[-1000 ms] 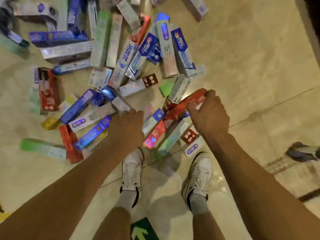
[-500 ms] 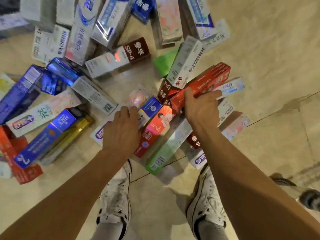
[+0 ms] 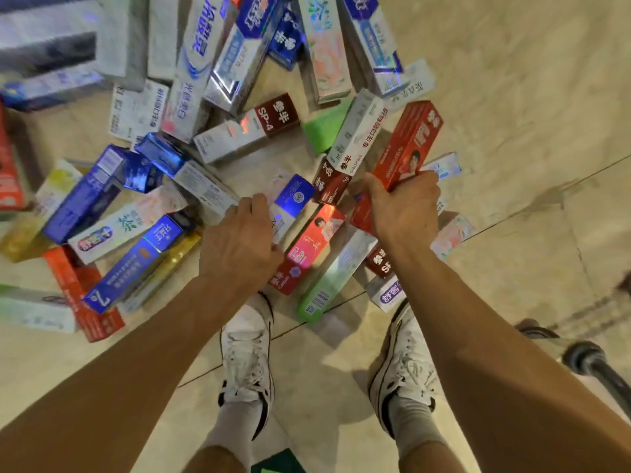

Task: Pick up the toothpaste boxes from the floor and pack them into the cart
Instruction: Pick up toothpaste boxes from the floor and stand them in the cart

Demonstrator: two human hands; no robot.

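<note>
While the right hand (image 3: 406, 208) clenches the red box (image 3: 406, 148) at its near end, lifted above the pile, the left hand (image 3: 239, 240) closes on a white-and-blue box (image 3: 290, 204) just left; both look light, stiff, best gripped across the long sides.

Both bare arms reach down and forward, backs of the hands up. The right hand (image 3: 404, 206) is closed, thumb on one side and fingers curled over the other. The left hand (image 3: 240, 240) hangs lower, fingers bent downward together.
</note>
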